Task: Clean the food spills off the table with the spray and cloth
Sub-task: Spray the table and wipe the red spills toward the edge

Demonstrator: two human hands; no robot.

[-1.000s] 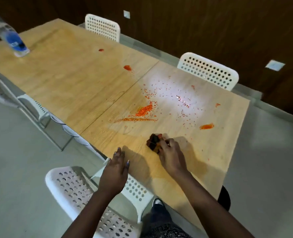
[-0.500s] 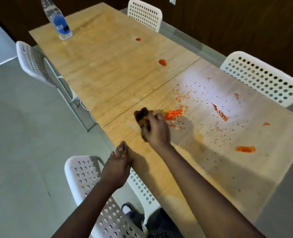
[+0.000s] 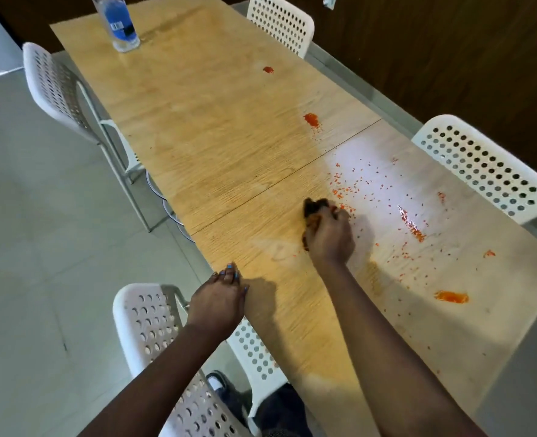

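Observation:
My right hand (image 3: pixel 330 236) grips a bunched dark cloth (image 3: pixel 314 209) and presses it on the long wooden table (image 3: pixel 216 146). Orange-red food spills lie around it: scattered crumbs (image 3: pixel 352 184) just beyond the cloth, a streak (image 3: pixel 410 223) to the right, a blob (image 3: pixel 451 297) near the front right, and two spots (image 3: pixel 311 119) (image 3: pixel 268 69) farther up the table. My left hand (image 3: pixel 219 298) rests on the table's near edge with fingers straight. A clear bottle with a blue label (image 3: pixel 119 23) stands at the far end.
White perforated chairs stand around the table: one under my left arm (image 3: pixel 153 335), one at the left (image 3: pixel 56 89), two on the far side (image 3: pixel 481 165) (image 3: pixel 281 22). A dark wood wall runs behind. The grey tiled floor (image 3: pixel 40 247) lies to the left.
My right hand has pushed the cloth forward from the near edge into the orange pile, which is now wiped away. The view has shifted left. My left hand stays on the table edge.

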